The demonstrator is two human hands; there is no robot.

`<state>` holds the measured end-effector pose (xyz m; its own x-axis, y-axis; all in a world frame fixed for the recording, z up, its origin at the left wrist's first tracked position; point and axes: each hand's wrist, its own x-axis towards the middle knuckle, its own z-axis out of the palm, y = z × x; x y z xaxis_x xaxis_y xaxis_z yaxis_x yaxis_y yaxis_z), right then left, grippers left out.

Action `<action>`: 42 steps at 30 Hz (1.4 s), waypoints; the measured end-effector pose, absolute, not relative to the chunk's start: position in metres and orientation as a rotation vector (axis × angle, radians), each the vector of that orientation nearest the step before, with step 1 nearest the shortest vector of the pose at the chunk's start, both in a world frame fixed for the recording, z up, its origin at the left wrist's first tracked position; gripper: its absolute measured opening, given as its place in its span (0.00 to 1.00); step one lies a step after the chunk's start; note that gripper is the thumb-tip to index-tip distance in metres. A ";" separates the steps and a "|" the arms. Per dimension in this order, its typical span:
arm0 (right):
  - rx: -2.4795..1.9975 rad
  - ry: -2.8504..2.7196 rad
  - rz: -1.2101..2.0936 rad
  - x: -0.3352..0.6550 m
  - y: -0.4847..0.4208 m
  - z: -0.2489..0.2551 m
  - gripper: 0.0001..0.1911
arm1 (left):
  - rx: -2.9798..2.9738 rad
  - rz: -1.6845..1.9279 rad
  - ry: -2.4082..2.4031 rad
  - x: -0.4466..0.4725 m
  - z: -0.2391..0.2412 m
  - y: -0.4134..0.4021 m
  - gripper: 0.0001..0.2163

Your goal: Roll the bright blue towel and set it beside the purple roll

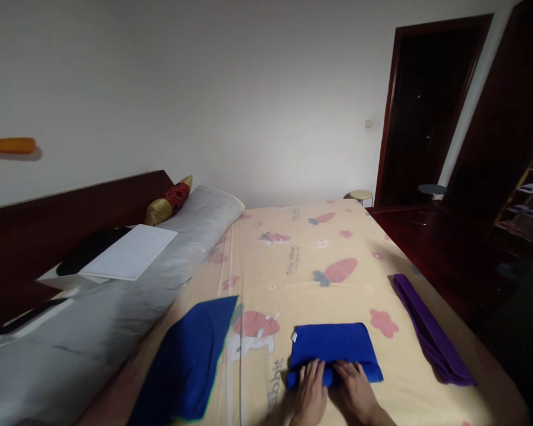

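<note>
- Lying on the bed [273,281], nearer to the right edge than to the headboard [71,204]: folded blue cloth [331,342], with near edge turned over into a roll and with a small white tag [294,337] near the far left corner.
- Resting palm down with left hand [311,391] over the left part of that roll, with fingers bent and close together.
- Resting palm down with right hand [356,387] just beside, over the middle of the roll, also with bent fingers.
- Cannot tell whether gripping or only pressing, with the undersides of both hands hidden.
- Left of there, in the near part of the bed: spread blue cloth [182,361], with one corner pointing toward the far edge.
- Slanting along the right edge, well apart from both hands: purple cloth [429,331], in a long narrow strip.
- Along the left edge: grey bedding [160,302], with a white board [131,251] on top.
- By the far left corner, against the headboard: red and gold cushion [171,201].
- Just past the far right corner: pale-topped stool [360,194].
</note>
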<state>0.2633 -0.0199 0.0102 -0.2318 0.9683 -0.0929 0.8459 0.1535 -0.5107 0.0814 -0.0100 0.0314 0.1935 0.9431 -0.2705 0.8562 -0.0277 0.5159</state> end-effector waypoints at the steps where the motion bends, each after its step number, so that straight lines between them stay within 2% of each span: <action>1: -1.718 -2.200 0.724 0.258 -0.020 0.010 0.27 | 1.930 0.208 1.599 0.086 0.027 -0.012 0.27; 5: -1.728 -2.178 0.740 0.264 -0.013 0.005 0.29 | 2.048 0.198 1.499 0.078 0.021 -0.012 0.26; 14: -2.014 -1.926 0.592 0.322 -0.008 0.002 0.36 | 2.010 0.209 1.986 0.028 0.046 -0.006 0.26; 19: -1.760 -2.134 0.744 0.279 -0.014 0.008 0.29 | 2.129 0.222 1.678 0.069 0.036 -0.012 0.24; 21: -1.713 -2.176 0.777 0.266 -0.012 0.009 0.29 | 2.149 0.200 1.549 0.083 0.029 -0.011 0.25; 33: -2.061 -1.918 0.651 0.331 0.000 0.016 0.42 | 1.960 0.232 1.922 0.026 0.045 -0.002 0.28; 39: -1.897 -2.020 0.707 0.301 -0.010 0.011 0.34 | 1.944 0.281 1.770 0.054 0.036 -0.007 0.26; 42: -1.874 -2.029 0.710 0.294 -0.006 0.009 0.35 | 1.977 0.266 1.679 0.066 0.029 -0.006 0.26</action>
<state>0.2945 -0.0062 0.0089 -0.1128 0.9867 -0.1170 0.8444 0.0331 -0.5347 0.0657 -0.0062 0.0289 0.2092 0.9605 -0.1835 0.8566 -0.0895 0.5082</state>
